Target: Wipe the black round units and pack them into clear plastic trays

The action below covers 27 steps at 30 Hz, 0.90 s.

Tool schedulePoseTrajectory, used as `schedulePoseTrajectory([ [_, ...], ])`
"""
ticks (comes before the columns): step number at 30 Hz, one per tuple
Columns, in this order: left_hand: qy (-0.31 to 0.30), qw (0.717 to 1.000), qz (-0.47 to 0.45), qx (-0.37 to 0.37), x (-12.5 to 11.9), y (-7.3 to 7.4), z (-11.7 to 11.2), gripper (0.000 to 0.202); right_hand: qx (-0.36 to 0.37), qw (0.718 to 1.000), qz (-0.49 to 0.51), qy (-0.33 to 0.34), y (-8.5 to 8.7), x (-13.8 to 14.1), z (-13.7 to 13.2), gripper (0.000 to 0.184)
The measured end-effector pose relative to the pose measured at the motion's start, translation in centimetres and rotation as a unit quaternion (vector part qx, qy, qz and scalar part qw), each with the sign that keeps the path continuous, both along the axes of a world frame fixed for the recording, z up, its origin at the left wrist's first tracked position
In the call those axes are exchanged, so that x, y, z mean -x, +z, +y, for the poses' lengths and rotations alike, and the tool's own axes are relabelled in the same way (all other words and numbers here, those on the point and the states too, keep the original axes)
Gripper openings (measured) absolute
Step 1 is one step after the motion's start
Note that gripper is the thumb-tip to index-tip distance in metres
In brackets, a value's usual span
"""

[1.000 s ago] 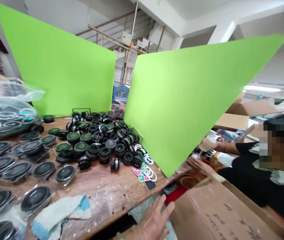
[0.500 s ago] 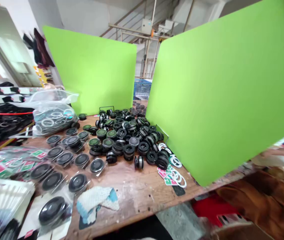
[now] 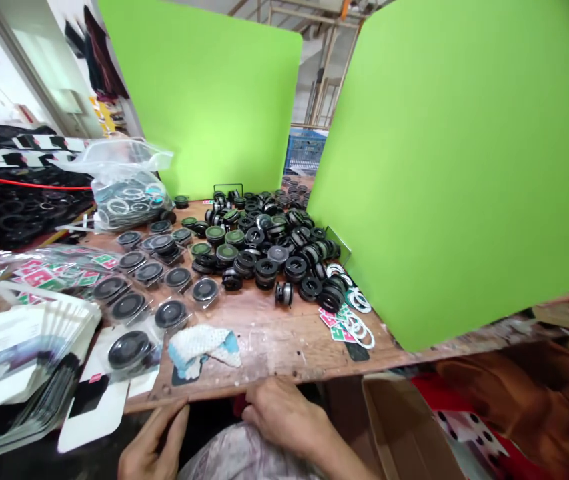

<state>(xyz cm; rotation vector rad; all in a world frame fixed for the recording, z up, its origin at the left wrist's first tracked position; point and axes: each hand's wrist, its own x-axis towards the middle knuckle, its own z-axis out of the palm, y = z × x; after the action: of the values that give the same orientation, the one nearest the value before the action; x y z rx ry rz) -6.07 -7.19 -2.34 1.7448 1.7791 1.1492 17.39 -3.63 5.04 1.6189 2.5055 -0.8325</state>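
Note:
My left hand (image 3: 151, 443) is low at the table's front edge, its fingertips near the wood and a gap between thumb and forefinger. It appears to hold nothing. Beside the edge, further right, my right hand (image 3: 279, 408) is curled over my lap; what its fingers close on, if anything, is hidden. A small dark red patch shows next to its fingers. On the table nearest the hands lie a white and blue cloth (image 3: 204, 348) and a black round lens-like piece (image 3: 129, 349) in clear wrap. Behind them spreads a heap of black ringed pieces (image 3: 267, 272).
Flat white boxes (image 3: 71, 327) are stacked at left, near a clear bag of rings (image 3: 131, 200). Two green panels (image 3: 214, 100) stand behind the heap. White rings (image 3: 359, 331) and labels lie at right. A cardboard box (image 3: 399, 433) is below the table's edge.
Both my hands have come into view at the table's front edge. The view has tipped downward and shifted, so the table's things sit higher. The pieces on the table look unmoved.

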Motion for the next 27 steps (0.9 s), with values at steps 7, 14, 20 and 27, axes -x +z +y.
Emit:
schedulePoseTrajectory([
  [7,-0.039,0.98,0.103,-0.166,-1.7,2.0,1.8,0.017,-0.048,0.999,0.025,-0.004,-3.0,0.0,-1.1,0.015],
  [14,-0.027,0.957,0.227,-0.176,-1.3,2.3,4.4,0.023,-0.063,0.996,0.063,-0.003,-2.5,-0.7,-0.1,0.02],
  [20,0.01,0.965,0.216,-0.146,-1.6,0.4,6.6,0.027,-0.205,0.971,0.118,-0.015,-2.4,2.8,5.1,0.023],
  [27,-0.022,0.985,0.133,-0.111,-2.0,3.4,5.4,0.015,-0.198,0.959,0.202,0.025,-3.3,4.1,7.5,0.02],
])
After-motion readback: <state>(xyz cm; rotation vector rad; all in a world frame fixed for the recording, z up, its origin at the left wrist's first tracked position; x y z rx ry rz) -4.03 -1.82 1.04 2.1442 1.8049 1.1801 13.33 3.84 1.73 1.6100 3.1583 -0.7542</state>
